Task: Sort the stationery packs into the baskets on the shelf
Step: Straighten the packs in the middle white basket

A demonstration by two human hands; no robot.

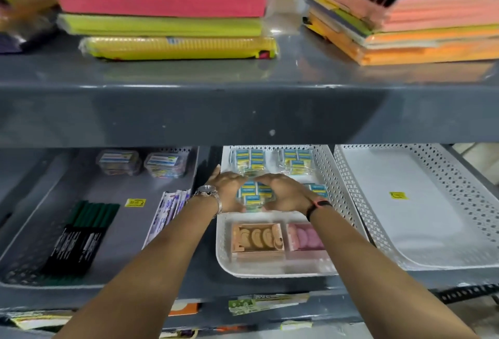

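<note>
Pack: a clear plastic pack of small blue-and-yellow boxes (pixel 255 195) lay in the middle white basket (pixel 341 190), just behind its two pastel boxes; glossy wrap, blocky contents
Left hand: the left hand (pixel 228 190), watch on its wrist, cupped the pack's left side, fingers curved, thumb toward the basket's left wall
Right hand: the right hand (pixel 283 190) cupped the right side, fingers bent over the top; whether it gripped, I cannot tell
Neighbours: two like packs (pixel 272 162) sat further back
Baskets: perforated plastic, rounded corners; a grey basket (pixel 24 265) at left held green markers (pixel 81 236); another white basket (pixel 475 195) at right
</note>
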